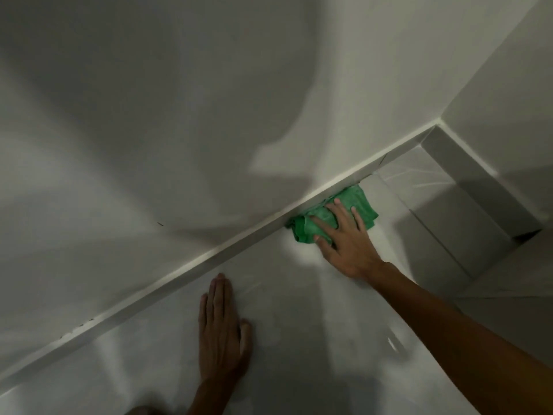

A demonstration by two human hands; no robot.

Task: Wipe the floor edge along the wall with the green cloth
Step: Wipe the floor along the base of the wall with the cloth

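A crumpled green cloth [359,202] lies on the pale glossy floor [299,339], pushed up against the white skirting [209,262] that runs diagonally from lower left to upper right along the wall [149,115]. My right hand [344,241] lies flat on top of the cloth with its fingers spread, pressing it down; part of the cloth is hidden under the palm. My left hand [223,327] rests flat on the bare floor to the left, fingers together and pointing at the skirting, with nothing in it.
At the upper right the skirting meets a corner [438,127], where a second wall and skirting [466,172] run down to the right. A dark gap [526,235] shows at that skirting's end. Small chips mark the skirting at lower left [77,327].
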